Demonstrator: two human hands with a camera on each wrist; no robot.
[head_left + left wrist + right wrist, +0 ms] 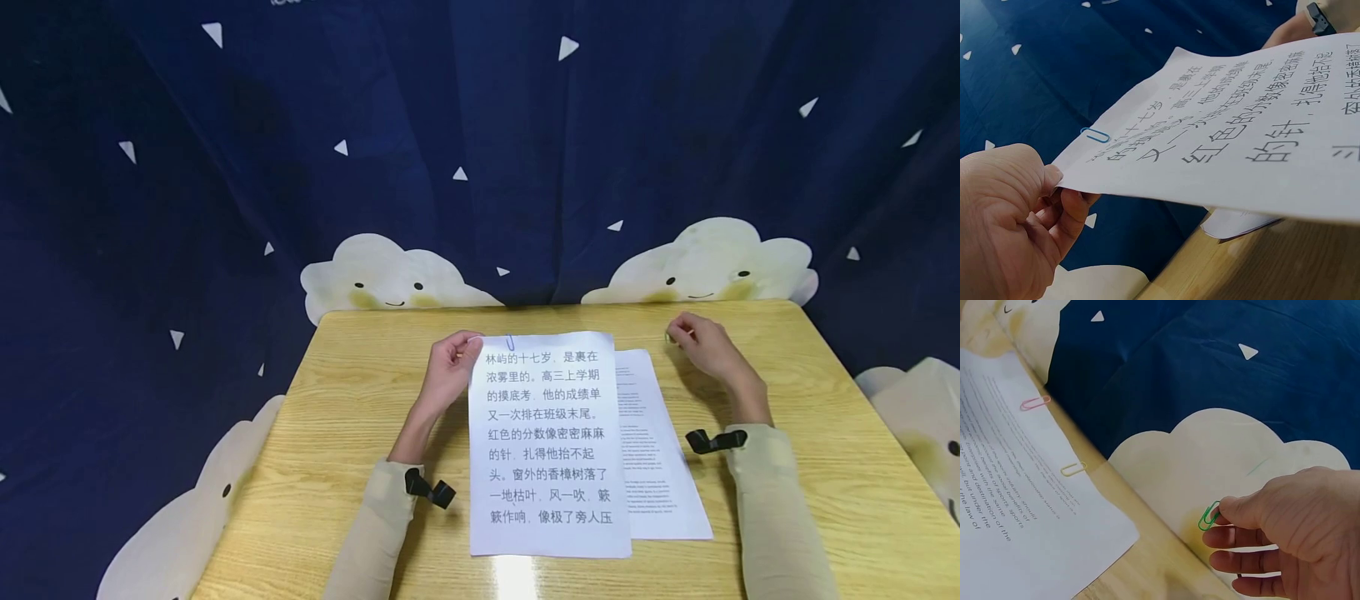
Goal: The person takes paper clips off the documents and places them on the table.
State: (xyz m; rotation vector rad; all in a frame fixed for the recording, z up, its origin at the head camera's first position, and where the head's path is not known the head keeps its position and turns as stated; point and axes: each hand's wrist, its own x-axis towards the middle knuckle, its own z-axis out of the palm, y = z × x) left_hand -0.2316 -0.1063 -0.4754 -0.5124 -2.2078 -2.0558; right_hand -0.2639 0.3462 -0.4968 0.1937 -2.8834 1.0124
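Pinched between the thumb and fingers of the left hand, a sheet of large Chinese print is held over the middle of the table by its upper left corner, its lower end toward the table's near side. A blue clip sits on its upper edge, just in from that corner. Partly behind the sheet, toward the table's right edge, lies a page of small English print. Beyond it, by the table's far right corner, the right hand pinches a green clip between thumb and forefinger, its other fingers bent and apart, touching no paper.

To my eye, the step in hand is clipping the sheet, with the next clip ready. The next move probably calls for bringing the green one to the sheet's upper edge while the left pinch steadies it.

The left wrist view best shows the sheet's held end lifted; whether its lower edge touches the table I cannot tell. Only the right wrist view shows a yellow clip and a pink clip on the English page's far edge, apparently hidden by the sheet from the head camera. Behind the table's far edge hangs a dark blue curtain.
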